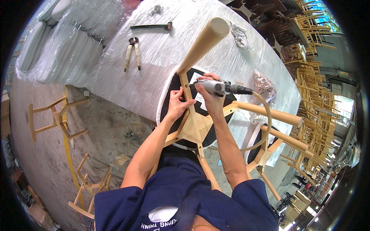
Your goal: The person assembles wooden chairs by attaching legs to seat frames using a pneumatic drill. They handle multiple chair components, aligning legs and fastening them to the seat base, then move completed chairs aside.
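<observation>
An upside-down wooden chair (pixel 194 129) with pale round legs and crossed braces lies before me, its white-edged seat with a black underside beneath. My left hand (pixel 178 104) is closed at the upper brace, with the thumb across the wood and the fingers along its left side. Wrapped in my right hand (pixel 211 95) is a grey air screwdriver (pixel 216 87), lying nearly level. Its front end points left at the same brace, close to my left fingertips; whether its tip touches the wood is hidden. A tan air hose (pixel 268 115) curves from its rear.
The table (pixel 154 50) is covered in clear wrap. On it are a hammer (pixel 152 26), pincers (pixel 132 54), a white cloth bundle (pixel 240 36) and plastic-wrapped cushions (pixel 73 50). Another upturned chair (pixel 266 148) is at right. Wooden frames (pixel 58 117) stand on the left floor; stacked chairs (pixel 312 92) fill the right.
</observation>
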A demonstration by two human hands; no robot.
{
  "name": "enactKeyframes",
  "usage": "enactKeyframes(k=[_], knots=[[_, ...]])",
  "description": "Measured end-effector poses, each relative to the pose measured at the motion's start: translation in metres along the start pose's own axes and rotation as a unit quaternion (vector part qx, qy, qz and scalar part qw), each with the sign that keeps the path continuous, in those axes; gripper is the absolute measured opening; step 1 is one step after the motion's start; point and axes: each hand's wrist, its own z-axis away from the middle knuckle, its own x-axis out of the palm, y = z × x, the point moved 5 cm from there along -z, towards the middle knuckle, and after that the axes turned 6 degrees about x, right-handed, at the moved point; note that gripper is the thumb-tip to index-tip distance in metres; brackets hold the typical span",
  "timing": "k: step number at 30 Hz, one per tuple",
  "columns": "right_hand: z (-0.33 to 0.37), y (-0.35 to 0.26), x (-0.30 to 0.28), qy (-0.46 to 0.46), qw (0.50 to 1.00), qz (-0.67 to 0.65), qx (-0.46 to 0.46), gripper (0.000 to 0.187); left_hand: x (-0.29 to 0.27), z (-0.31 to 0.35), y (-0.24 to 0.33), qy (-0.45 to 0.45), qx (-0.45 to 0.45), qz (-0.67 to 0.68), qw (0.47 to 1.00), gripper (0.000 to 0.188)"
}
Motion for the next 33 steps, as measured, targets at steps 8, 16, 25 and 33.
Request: enactKeyframes(k=[8, 16, 25, 33], knots=[[-0.004, -0.024, 0.037, -0.126, 0.961, 0.240, -0.046, 0.040, -0.003, -0.004, -0.016, 0.018, 0.024, 0.009, 1.000, 0.104], [0.001, -0.015, 0.043, -0.074, 0.976, 0.192, -0.067, 0.041, -0.003, -0.003, -0.010, 0.014, 0.013, 0.031, 0.999, 0.121], [0.003, -0.009, 0.038, -0.070, 0.982, 0.175, 0.002, 0.041, -0.006, 0.000, -0.011, 0.017, 0.006, 0.058, 0.998, 0.115], [0.015, 0.004, 0.048, -0.031, 0.978, 0.203, -0.045, 0.045, -0.022, 0.006, 0.004, 0.053, 0.102, -0.020, 0.993, 0.115]])
